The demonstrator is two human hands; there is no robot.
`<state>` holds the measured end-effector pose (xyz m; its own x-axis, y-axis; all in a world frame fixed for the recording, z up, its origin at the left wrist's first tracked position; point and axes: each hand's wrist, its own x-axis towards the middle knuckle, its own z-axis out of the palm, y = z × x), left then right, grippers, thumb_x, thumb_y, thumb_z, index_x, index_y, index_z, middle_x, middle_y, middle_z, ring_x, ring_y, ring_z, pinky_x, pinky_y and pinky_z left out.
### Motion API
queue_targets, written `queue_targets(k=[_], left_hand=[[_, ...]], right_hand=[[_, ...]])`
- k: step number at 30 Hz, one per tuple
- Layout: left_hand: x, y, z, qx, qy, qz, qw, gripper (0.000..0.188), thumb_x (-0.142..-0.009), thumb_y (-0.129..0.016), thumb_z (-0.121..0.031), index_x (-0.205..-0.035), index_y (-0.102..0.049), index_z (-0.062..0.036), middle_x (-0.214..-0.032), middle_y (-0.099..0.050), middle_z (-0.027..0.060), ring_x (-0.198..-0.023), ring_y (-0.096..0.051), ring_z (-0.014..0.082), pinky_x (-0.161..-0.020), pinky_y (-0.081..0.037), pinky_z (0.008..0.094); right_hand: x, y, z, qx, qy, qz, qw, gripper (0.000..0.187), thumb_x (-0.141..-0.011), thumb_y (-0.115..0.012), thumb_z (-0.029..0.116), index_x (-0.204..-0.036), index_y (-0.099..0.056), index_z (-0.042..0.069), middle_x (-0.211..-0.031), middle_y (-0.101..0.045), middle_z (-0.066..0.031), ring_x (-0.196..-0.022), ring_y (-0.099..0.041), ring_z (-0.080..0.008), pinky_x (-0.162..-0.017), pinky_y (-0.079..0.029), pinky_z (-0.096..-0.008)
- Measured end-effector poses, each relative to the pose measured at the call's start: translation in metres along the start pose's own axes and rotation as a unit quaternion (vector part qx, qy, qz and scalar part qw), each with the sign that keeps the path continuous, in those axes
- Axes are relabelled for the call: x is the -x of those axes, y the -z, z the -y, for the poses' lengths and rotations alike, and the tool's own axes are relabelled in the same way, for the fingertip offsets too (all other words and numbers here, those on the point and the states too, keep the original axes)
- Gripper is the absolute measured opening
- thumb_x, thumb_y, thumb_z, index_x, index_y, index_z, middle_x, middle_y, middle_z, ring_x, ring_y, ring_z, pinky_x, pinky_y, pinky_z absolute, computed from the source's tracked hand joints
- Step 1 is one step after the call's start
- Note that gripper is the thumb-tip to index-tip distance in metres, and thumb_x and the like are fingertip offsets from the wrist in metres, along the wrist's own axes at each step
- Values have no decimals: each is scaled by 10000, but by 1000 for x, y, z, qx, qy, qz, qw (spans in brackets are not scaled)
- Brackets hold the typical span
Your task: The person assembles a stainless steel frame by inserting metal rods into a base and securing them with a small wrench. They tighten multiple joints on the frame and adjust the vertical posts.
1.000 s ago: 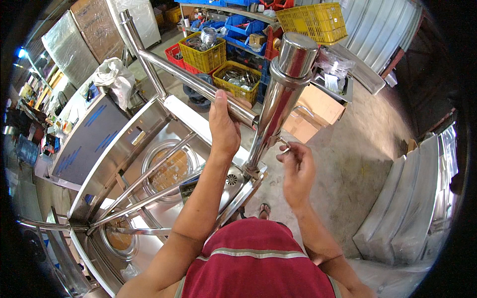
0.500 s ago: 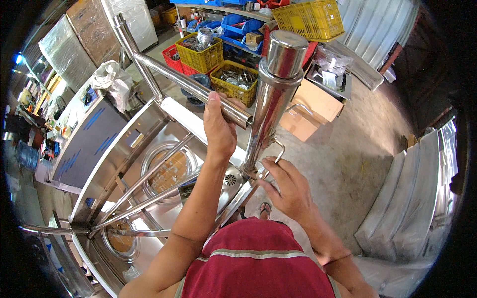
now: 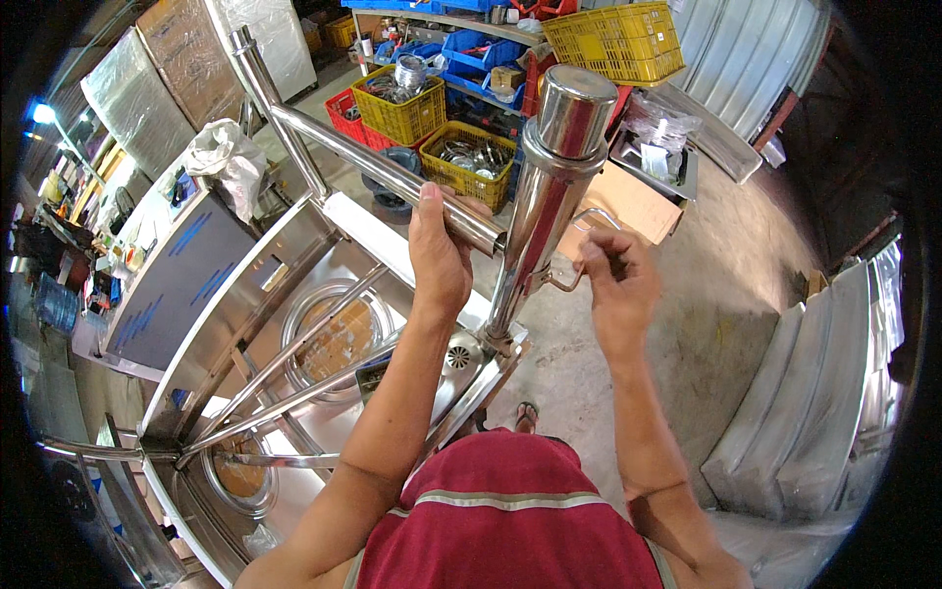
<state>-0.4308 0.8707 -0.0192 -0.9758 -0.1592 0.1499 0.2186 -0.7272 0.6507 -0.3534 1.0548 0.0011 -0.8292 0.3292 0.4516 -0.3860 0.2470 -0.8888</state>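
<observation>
My left hand [image 3: 439,245] wraps round a shiny steel crossbar tube [image 3: 358,157], close to where its end meets a thick upright steel leg [image 3: 540,211]. A capped cylinder [image 3: 577,110] tops this leg. Right of the leg, my right hand [image 3: 620,280] is closed, its fingertips pinching the free end of a thin bent metal rod [image 3: 561,286] that sticks out from the leg's side. The fingers partly hide the rod's end. The leg's lower end stands at the corner of an upturned stainless steel frame [image 3: 257,304], beside a round slotted drain-like fitting [image 3: 458,356].
Ring-shaped openings [image 3: 334,329] and diagonal tubes fill the frame's underside. Beyond stand yellow crates [image 3: 400,108] of metal parts, shelves with blue bins [image 3: 479,49] and a cardboard box [image 3: 633,201]. Wrapped sheet-like panels [image 3: 775,402] lean at right; a sandalled foot [image 3: 527,417] shows below.
My right hand has moved up and right, from beside the leg's lower end. The bent rod's free end has swung from pointing down to pointing up. My left hand keeps its grip.
</observation>
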Motion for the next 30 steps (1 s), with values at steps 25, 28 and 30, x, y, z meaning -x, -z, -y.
queue_targets(k=[25,28,30], left_hand=[[3,-4,-4,-4,-6,19,1000,352,-1081,-476,-462,-1016,-523,-119,-786,-679,79,-572,-607,111,-464,-451,241],[3,-5,-6,-20,0,5,1000,368,-1084,-460,-456,-1012,-517,-100,-773,-676,98,-558,-618,136,-464,-516,285],[3,-5,-6,-22,-3,-1,1000,365,-1085,-457,-457,-1023,-517,-102,-777,-681,96,-547,-611,131,-448,-486,270]], right_hand=[[10,-5,3,79,17,2,997,167,-1006,-650,106,-1130,-640,-6,-929,-710,-89,-809,-664,-129,-747,-546,-291],[60,-12,1,0,-55,0,998,141,-1014,-631,75,-1129,-621,-6,-1019,-699,-105,-870,-669,-132,-799,-555,-292],[93,-23,9,-100,-44,-9,994,137,-978,-665,58,-1098,-641,-4,-1003,-715,-109,-878,-691,-150,-802,-562,-310]])
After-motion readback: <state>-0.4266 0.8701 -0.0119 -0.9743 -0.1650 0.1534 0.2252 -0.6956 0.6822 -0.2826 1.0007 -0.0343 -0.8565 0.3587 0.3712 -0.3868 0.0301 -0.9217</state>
